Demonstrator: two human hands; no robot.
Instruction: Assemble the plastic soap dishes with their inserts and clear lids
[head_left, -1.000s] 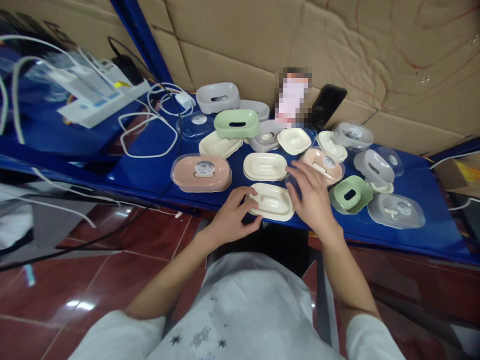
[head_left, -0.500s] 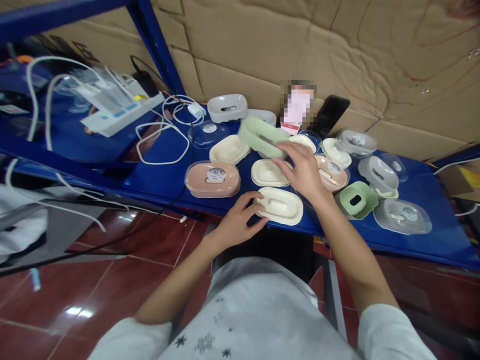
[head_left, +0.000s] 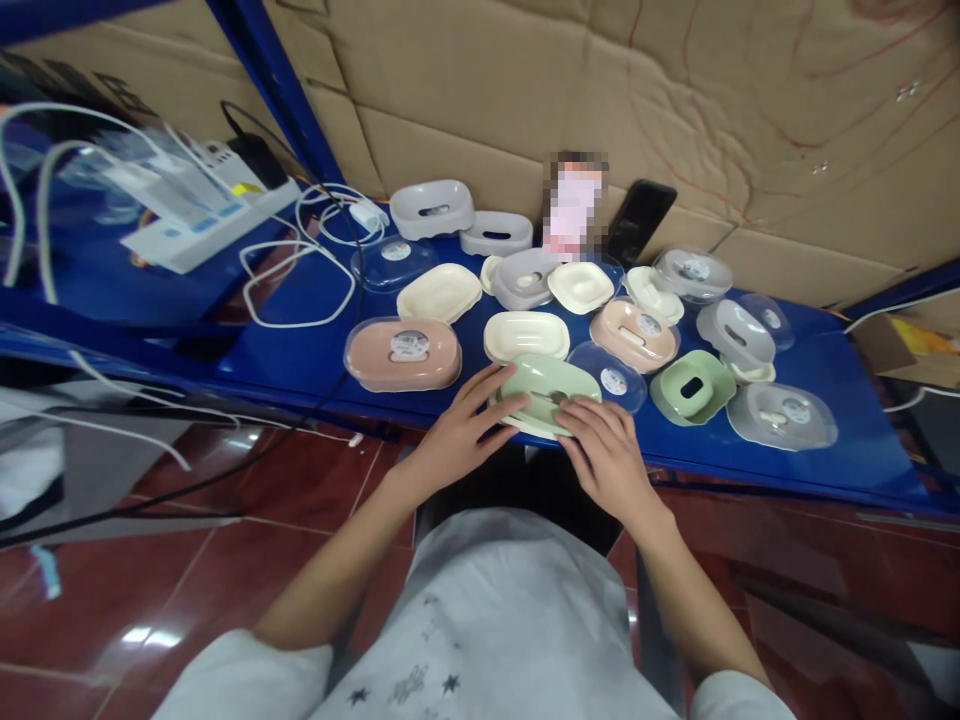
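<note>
A green oval dish (head_left: 544, 385) lies on top of a cream tray (head_left: 525, 425) at the table's front edge. My left hand (head_left: 472, 425) grips the dish's left side, fingers over its rim. On the right side, my right hand (head_left: 604, 450) has its fingers closed over the near rim. Behind the dish is another cream tray (head_left: 526, 337). A clear lid with a round label (head_left: 611, 378) lies just to the right, and a lidded pink dish (head_left: 405, 355) stands to the left.
Grey dishes (head_left: 433, 208) stand at the back. A phone (head_left: 641, 222) leans on the cardboard (head_left: 480, 110). A second green dish (head_left: 691, 388) and a lidded grey dish (head_left: 781, 415) are at the right. White cables and a power strip (head_left: 214, 228) lie left.
The green dish has come down from the back onto the front cream tray, carried by my right hand. My left hand now grips the dish as well. The view has shifted slightly.
</note>
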